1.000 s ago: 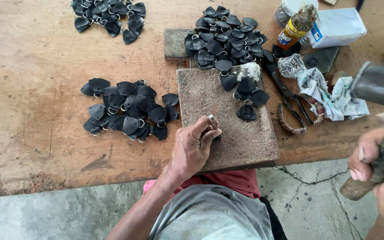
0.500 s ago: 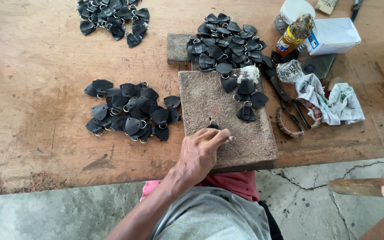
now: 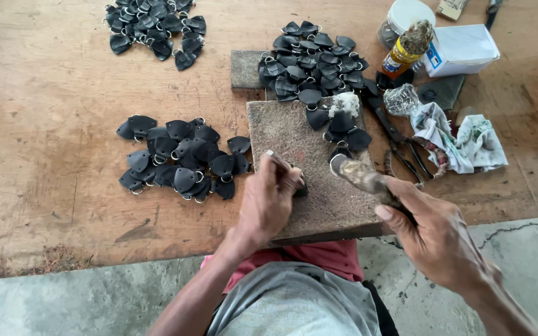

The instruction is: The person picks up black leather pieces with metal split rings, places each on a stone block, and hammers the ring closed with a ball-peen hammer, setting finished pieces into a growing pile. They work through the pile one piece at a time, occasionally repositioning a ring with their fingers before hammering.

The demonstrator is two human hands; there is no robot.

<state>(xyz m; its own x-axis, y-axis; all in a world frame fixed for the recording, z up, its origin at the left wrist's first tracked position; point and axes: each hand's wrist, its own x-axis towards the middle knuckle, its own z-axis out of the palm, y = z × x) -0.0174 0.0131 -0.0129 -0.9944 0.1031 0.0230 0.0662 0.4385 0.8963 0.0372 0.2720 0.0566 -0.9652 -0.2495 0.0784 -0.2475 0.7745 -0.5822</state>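
Note:
My left hand presses a small black leather piece onto a worn wooden block near the table's front edge. Just to the right, my right hand grips a worn, mottled hammer-like tool. The tool's round end rests low over the block, close to my left fingers. A few black leather pieces with metal rings lie on the block's far right corner.
Piles of the same black ringed pieces lie left of the block, behind it and at the far left. To the right are a bottle, white box, rag and pliers.
My right hand has swung down from the raised position at the right edge, bringing the tool onto the block beside my left hand. My left hand stays on the piece.

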